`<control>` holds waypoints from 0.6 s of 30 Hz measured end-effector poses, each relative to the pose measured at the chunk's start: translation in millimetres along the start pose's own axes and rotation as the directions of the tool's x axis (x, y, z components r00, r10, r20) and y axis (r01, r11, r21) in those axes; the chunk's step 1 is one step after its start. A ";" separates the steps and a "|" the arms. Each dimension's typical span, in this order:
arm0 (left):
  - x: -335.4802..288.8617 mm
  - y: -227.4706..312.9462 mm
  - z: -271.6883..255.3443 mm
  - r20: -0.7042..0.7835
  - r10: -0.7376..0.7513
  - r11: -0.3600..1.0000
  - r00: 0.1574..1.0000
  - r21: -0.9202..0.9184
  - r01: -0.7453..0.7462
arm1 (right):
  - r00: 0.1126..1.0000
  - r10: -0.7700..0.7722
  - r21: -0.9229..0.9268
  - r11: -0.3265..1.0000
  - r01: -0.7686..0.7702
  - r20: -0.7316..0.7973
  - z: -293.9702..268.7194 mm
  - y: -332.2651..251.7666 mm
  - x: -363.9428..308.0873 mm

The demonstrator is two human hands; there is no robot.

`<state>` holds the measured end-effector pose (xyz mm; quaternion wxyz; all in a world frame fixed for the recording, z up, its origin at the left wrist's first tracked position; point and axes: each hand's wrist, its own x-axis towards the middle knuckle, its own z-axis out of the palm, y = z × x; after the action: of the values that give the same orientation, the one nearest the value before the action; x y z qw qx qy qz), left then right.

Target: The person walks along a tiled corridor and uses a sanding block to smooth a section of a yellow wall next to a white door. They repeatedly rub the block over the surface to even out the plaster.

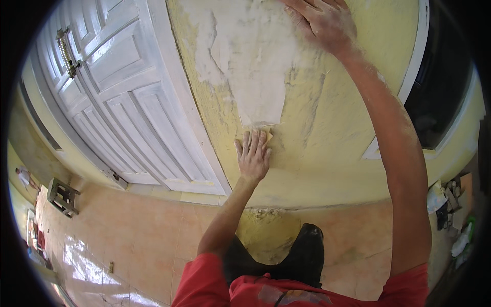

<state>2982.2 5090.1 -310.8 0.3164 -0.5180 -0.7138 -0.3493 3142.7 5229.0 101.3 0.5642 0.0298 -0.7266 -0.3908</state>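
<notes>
My left hand lies against the yellow wall, pressing a small sheet of sandpaper flat under its fingers. Only a tan corner of the sheet shows beside the fingertips. Just above is the lower edge of a white filler patch, rough and streaked toward its left side. White dust coats the fingers. Higher up, at the top edge of the view, my right hand rests on the wall with its fingers stretched out; the fingertips are partly cut off. Dust also covers that hand and wrist.
A white panelled double door with a brass handle stands to the left. At right is a dark window in a white frame. A small stool stands on the tiled floor. Piled odds and ends lie far right. Another person is far left.
</notes>
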 end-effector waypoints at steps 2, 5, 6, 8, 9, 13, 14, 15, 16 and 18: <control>23.6 3.2 3.5 -0.093 0.077 0.995 0.993 0.073 -0.070 | 1.000 -0.011 -0.052 0.999 0.011 0.003 -5.9 16.4 -3.8; 47.0 25.0 4.6 -0.187 -0.066 0.997 0.980 -0.056 0.056 | 0.999 -0.019 -0.079 0.997 0.022 0.034 -7.4 18.4 -17.0; 38.3 38.5 14.7 -0.231 -0.115 0.989 0.966 -0.114 0.090 | 0.999 -0.021 -0.072 0.997 0.023 0.027 -7.1 14.9 -11.1; -18.7 46.8 38.6 -0.061 0.000 0.997 0.998 -0.073 -0.004 | 1.000 -0.012 -0.051 0.999 0.012 0.009 -6.6 5.5 -7.4; -32.1 45.2 45.8 -0.061 -0.007 1.000 0.998 -0.012 0.007 | 1.000 -0.016 -0.054 0.998 0.017 0.012 -5.7 6.7 -9.1; 16.2 16.7 35.8 -0.290 -0.021 0.996 0.957 0.078 0.046 | 1.000 -0.025 -0.088 0.996 0.026 0.010 -11.1 15.0 -12.9; 26.3 18.1 32.8 -0.296 -0.015 0.996 0.955 0.082 0.041 | 1.000 -0.029 -0.075 0.997 0.029 -0.004 -10.5 11.8 -9.4; 31.5 17.9 29.1 -0.294 -0.005 0.995 0.956 0.091 0.033 | 1.000 -0.024 -0.059 0.998 0.023 -0.017 -8.4 7.7 -7.9; 34.8 17.4 23.9 -0.293 0.004 0.994 0.956 0.102 0.027 | 0.999 -0.019 -0.040 0.999 0.018 -0.030 -6.1 2.4 -5.8; 49.5 21.7 13.1 -0.301 0.030 0.994 0.953 0.107 0.003 | 1.000 -0.018 -0.039 0.999 0.017 -0.025 -5.5 8.6 -9.3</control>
<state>2988.8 5131.3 -274.1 0.4512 -0.4458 -0.6712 -0.3837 3154.1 5236.6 99.4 0.5704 0.0302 -0.7113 -0.4096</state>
